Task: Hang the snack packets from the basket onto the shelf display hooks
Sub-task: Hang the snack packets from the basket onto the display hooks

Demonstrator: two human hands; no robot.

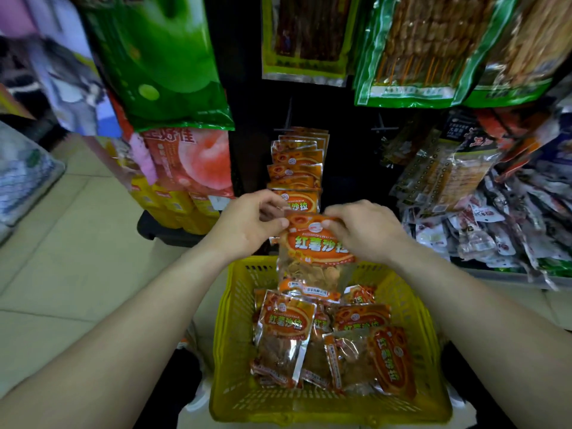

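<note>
I hold one orange packet (315, 252) upright above the basket's (235, 351) far rim, its clear lower half hanging toward the basket. My left hand (247, 224) pinches the packet's top left corner between thumb and fingers. My right hand (362, 230) clamps the top right, fingers curled onto it. Inside the basket lie loose packets (288, 332) of the same kind, overlapping. Just beyond the basket, hung packets (297, 168) form a row on the dark shelf. Higher beyond the basket hang green bags (164, 57).
</note>
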